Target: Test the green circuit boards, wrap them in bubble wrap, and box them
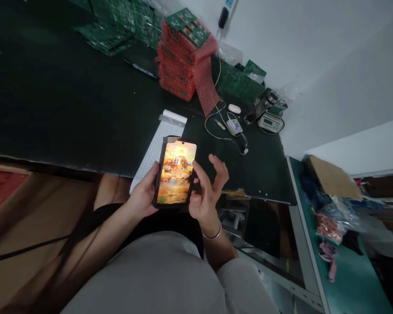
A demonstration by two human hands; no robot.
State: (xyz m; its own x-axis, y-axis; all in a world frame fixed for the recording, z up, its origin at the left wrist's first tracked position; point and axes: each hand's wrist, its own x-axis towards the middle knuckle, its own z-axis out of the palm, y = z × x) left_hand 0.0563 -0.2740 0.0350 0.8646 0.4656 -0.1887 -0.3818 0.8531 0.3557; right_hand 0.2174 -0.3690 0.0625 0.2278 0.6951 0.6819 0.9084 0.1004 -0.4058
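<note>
A smartphone in a dark case, its screen lit with app icons over an orange picture, is held upright in my left hand. The left thumb lies along the phone's left edge; the other fingers are hidden behind it. My right hand, with a bangle at the wrist, hovers at the phone's right side with fingers apart. Its index fingertip is close to the screen's right edge; I cannot tell if it touches. Behind the phone, a long white sheet with a grey strip near its top lies across the table's front edge.
On the dark table stands a stack wrapped in red bubble wrap topped by green circuit boards. A pen, a small device with a screen, cables, a white oval case and a clear bottle lie around it.
</note>
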